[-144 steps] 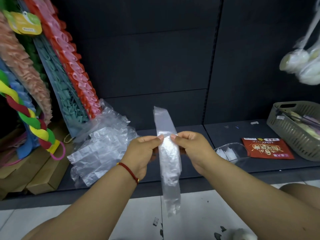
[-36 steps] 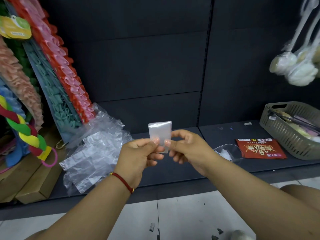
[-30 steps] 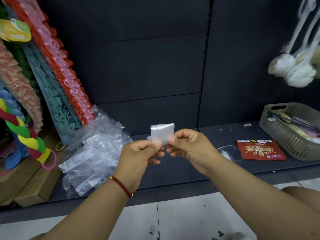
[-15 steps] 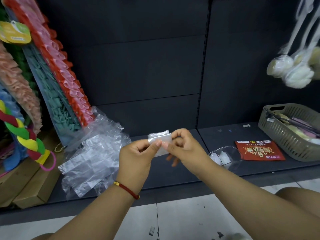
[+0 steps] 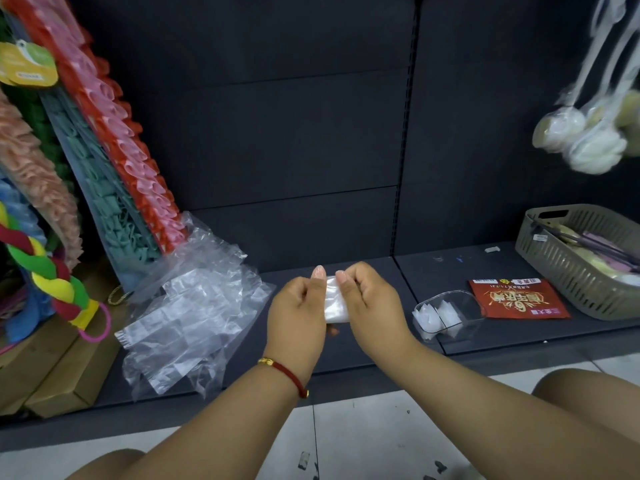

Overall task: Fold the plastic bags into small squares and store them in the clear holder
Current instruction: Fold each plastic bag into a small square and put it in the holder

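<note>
You've got the folded bag [image 5: 333,303] pinched between both hands right now: left hand [image 5: 298,313] on its left edge, right hand [image 5: 372,306] on its right edge, thumbs up top and the other fingers curled behind it. It's held in the air over the dark shelf [image 5: 363,351], not resting on anything. It looks like a small packet already, so I'd guess you're on the last crease or about done.

Handling-wise, this stuff weighs nothing, is floppy, and probably slick, so folds will likely try to spring open the second you ease off. Keep your pinch on the creased edges, not the middle, and press flat before handing it over to one hand.

The clear holder [image 5: 446,318] sits off to the right of your grip, a bit lower, on the shelf, with a few white folded squares already inside. The pile of loose bags [image 5: 194,317] is to the left of your grip, also on the shelf. Beyond the holder there's a red packet [image 5: 516,299] and a grey basket [image 5: 581,265], well clear of your route.

When you go for the holder, I'd take the packet in the right hand with thumb across the open flap.
</note>
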`<act>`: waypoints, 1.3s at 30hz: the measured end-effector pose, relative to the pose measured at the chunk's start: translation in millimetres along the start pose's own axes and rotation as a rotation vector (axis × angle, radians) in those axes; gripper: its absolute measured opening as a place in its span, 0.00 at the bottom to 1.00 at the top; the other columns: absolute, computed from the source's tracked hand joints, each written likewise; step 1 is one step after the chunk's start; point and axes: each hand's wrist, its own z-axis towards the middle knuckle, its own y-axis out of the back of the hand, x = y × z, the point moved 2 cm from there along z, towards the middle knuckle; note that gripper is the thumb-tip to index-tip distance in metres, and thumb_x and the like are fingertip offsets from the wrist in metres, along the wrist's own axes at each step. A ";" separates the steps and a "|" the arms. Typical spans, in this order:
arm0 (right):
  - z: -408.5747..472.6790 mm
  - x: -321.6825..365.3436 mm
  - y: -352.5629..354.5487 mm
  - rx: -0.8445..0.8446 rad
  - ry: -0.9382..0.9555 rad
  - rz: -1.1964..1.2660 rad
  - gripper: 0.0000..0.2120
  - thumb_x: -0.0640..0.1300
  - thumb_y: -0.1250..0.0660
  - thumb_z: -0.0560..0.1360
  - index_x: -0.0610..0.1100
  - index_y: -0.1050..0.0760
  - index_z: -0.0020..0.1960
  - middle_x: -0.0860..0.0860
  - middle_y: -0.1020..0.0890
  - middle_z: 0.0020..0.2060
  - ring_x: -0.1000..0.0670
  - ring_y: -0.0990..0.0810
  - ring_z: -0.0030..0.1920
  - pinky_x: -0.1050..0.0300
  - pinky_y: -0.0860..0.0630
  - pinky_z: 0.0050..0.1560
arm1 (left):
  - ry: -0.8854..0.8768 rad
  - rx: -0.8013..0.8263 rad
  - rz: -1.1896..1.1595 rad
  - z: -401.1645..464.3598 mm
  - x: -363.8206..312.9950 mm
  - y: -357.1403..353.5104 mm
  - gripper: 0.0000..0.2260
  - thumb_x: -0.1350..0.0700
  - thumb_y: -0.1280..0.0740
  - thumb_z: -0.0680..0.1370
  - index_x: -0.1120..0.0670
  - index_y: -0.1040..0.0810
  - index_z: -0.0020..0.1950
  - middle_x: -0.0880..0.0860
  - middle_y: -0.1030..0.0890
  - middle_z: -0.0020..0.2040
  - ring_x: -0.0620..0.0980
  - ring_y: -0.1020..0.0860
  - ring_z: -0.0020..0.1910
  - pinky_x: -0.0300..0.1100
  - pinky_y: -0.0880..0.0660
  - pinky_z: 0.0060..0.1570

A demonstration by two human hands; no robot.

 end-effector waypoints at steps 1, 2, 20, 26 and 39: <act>-0.8 0.1 -0.8 -0.007 0.004 -0.012 0.13 0.49 0.41 0.82 0.49 0.32 0.38 0.55 0.27 0.30 0.60 0.29 0.30 0.63 0.33 0.31 | -0.030 -0.030 0.057 -0.4 0.2 -1.3 0.19 0.45 0.40 0.81 0.59 0.22 0.43 0.54 0.18 0.34 0.50 0.20 0.30 0.54 0.20 0.37; -1.9 0.5 -1.6 -0.017 0.001 -0.009 0.13 0.49 0.41 0.82 0.48 0.33 0.38 0.55 0.27 0.30 0.60 0.29 0.30 0.63 0.33 0.31 | -0.065 -0.068 0.108 -0.7 0.2 -1.7 0.19 0.45 0.40 0.81 0.58 0.24 0.41 0.54 0.20 0.32 0.51 0.21 0.30 0.55 0.20 0.37; -6.5 6.9 12.4 -0.135 0.002 0.188 0.13 0.44 0.39 0.81 0.48 0.31 0.37 0.58 0.26 0.27 0.60 0.29 0.30 0.64 0.30 0.30 | -0.187 -0.097 0.026 -3.1 -13.5 -27.3 0.16 0.51 0.41 0.83 0.56 0.33 0.36 0.52 0.29 0.31 0.47 0.30 0.30 0.44 0.30 0.28; -1.9 -5.1 44.3 -0.070 -0.031 0.128 0.11 0.45 0.38 0.81 0.46 0.28 0.39 0.52 0.23 0.31 0.54 0.25 0.32 0.58 0.27 0.33 | -0.208 0.196 0.047 1.6 -16.0 -31.4 0.14 0.54 0.40 0.83 0.57 0.25 0.40 0.48 0.24 0.31 0.41 0.27 0.28 0.36 0.30 0.29; -4.2 -49.7 121.4 0.185 -0.237 -0.278 0.07 0.48 0.29 0.75 0.45 0.21 0.43 0.50 0.20 0.35 0.55 0.26 0.33 0.59 0.27 0.36 | -0.234 0.474 0.242 14.9 4.3 -90.5 0.11 0.56 0.31 0.78 0.49 0.19 0.36 0.45 0.20 0.33 0.38 0.25 0.33 0.30 0.29 0.35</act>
